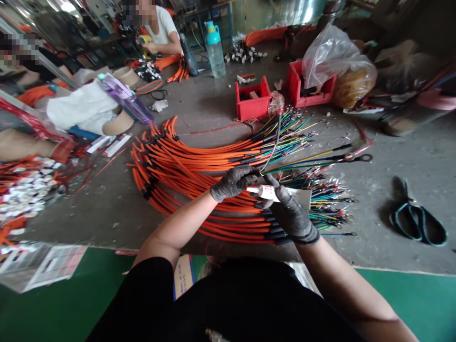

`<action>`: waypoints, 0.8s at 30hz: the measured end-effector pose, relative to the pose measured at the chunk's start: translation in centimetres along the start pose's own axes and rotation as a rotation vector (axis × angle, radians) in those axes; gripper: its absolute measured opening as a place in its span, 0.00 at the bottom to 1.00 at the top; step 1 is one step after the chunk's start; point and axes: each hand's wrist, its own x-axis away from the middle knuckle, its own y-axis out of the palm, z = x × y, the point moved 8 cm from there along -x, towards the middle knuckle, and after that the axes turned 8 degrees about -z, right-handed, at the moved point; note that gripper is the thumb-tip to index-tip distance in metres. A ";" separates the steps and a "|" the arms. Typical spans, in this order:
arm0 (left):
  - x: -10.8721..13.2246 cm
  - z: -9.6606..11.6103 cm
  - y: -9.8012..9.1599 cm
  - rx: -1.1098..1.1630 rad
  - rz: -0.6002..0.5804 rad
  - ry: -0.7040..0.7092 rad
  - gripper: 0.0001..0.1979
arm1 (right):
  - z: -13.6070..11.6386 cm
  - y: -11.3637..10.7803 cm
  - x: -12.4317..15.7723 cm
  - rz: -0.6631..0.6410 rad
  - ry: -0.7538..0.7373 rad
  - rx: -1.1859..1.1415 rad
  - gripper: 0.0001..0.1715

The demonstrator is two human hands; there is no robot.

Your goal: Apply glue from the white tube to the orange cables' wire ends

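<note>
My left hand (236, 183), in a dark grey work glove, is closed at the end of a cable. From its fingertips, yellow and green wires (313, 159) run right to large ring terminals. My gloved right hand (294, 216) grips a white glue tube (268, 192), its narrow nozzle pointing left towards my left hand. Part of the tube is hidden behind the fingers. Beneath both hands lie bundles of orange cables (206, 166), with black sleeves and thin coloured wires at their right ends. A thin grey lead (277, 137) hangs down to my fingertips.
Scissors with dark green handles (418, 221) lie at the right. Behind the cables stand two red bins (252, 99), a plastic bag (331, 57) and a turquoise-capped bottle (215, 52). A purple bottle (128, 99) leans at the left. Another person (162, 33) sits across the table.
</note>
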 end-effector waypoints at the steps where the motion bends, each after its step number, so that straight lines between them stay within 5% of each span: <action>1: 0.0 0.0 0.1 -0.016 0.032 -0.007 0.16 | 0.1 0.1 0.4 0.008 0.004 -0.014 0.38; 12: 0.8 0.4 1.7 -0.135 0.279 0.015 0.14 | -0.2 2.5 2.1 0.050 -0.081 -0.129 0.38; 18: 0.1 -1.5 3.2 -0.120 0.056 -0.058 0.15 | -0.7 4.0 3.8 -0.088 -0.026 -0.139 0.40; 21: -0.1 -1.4 3.2 -0.078 -0.020 -0.062 0.19 | 0.1 2.6 4.7 -0.083 0.016 -0.143 0.38; 24: -0.3 0.3 1.2 -0.084 0.053 -0.072 0.20 | 0.8 0.2 5.5 0.005 -0.027 -0.129 0.32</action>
